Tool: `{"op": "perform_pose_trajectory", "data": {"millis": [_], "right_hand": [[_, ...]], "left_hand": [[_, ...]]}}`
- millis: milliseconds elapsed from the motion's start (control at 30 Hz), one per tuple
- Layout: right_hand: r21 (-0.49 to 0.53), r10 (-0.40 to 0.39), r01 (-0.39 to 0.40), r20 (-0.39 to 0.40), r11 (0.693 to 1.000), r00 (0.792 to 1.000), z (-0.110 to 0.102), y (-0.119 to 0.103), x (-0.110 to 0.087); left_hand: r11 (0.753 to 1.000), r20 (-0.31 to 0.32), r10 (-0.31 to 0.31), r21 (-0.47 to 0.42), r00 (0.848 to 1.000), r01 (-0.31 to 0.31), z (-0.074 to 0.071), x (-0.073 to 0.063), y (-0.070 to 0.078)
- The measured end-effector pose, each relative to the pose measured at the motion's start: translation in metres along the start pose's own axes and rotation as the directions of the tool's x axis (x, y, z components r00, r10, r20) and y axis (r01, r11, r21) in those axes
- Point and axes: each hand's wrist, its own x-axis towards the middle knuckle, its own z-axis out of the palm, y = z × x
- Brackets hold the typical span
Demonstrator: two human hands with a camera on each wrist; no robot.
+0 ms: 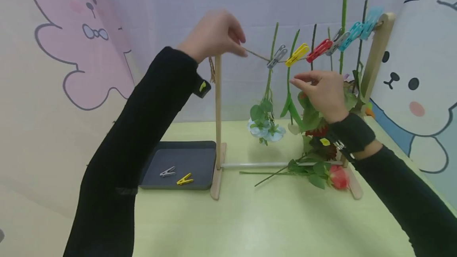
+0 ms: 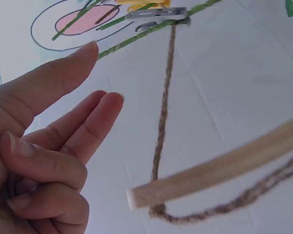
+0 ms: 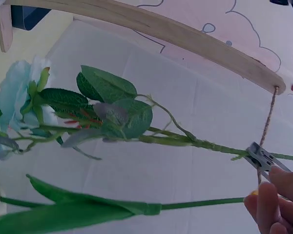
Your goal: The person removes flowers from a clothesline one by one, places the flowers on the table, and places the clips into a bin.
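My left hand [image 1: 221, 35] is raised by the top of the left wooden post, thumb and forefingers spread apart beside the twine [image 2: 163, 102], holding nothing. My right hand [image 1: 323, 92] hovers in front of the hanging flowers. Its thumb and index tips come close together near a green tulip stem [image 1: 288, 80], with nothing visible between them. On the twine, a grey clothespin [image 1: 277, 56] holds a stem of pale blue flowers [image 1: 265, 130] upside down. Beside it a yellow clothespin [image 1: 297, 54] clips the tulip stem. Further right are red [image 1: 319, 50], grey and blue clothespins with more stems.
A dark tray [image 1: 203, 156] at left holds a grey clothespin [image 1: 168, 171] and a yellow clothespin [image 1: 185, 179]. A pink-red rose [image 1: 338, 177] lies on the table [image 1: 250, 221] near the right foot of the wooden rack. A white rod [image 1: 257, 165] joins the posts low down.
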Motion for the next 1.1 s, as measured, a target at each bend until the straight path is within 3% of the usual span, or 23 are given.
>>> {"op": "perform_pose_trajectory", "data": {"millis": [167,267,367,467,567,667,767,933,1100], "right_hand": [[0.105,0.128,-0.134,0.063,0.985,0.99,0.02,0.0,0.011],[0.138,0.211,-0.221,0.083,0.965,0.974,0.031,0.001,0.016],[0.149,0.246,-0.258,0.093,0.955,0.965,0.042,0.002,0.018],[0.181,0.279,-0.292,0.095,0.939,0.956,0.051,0.0,0.019],[0.241,0.307,-0.318,0.081,0.917,0.948,0.058,-0.004,0.018],[0.269,0.313,-0.314,0.049,0.91,0.949,0.063,-0.005,0.019],[0.282,0.314,-0.307,0.021,0.909,0.949,0.067,-0.003,0.02],[0.274,0.309,-0.293,-0.015,0.916,0.951,0.07,0.001,0.021],[0.266,0.304,-0.285,-0.032,0.921,0.952,0.072,0.003,0.019]], "left_hand": [[0.989,-0.023,-0.094,-0.116,0.995,0.091,0.004,0.03,0.016],[0.971,0.008,-0.134,-0.197,0.991,0.133,0.016,0.043,0.023],[0.954,0.052,-0.172,-0.24,0.984,0.179,0.029,0.052,0.027],[0.922,0.079,-0.201,-0.32,0.976,0.216,0.041,0.057,0.028],[0.874,0.095,-0.222,-0.422,0.97,0.241,0.049,0.059,0.028],[0.837,0.09,-0.224,-0.493,0.97,0.239,0.057,0.061,0.029],[0.816,0.071,-0.22,-0.533,0.973,0.224,0.064,0.062,0.03],[0.805,0.037,-0.211,-0.56,0.977,0.195,0.072,0.062,0.033],[0.816,0.0,-0.205,-0.552,0.979,0.171,0.076,0.064,0.033]]}}
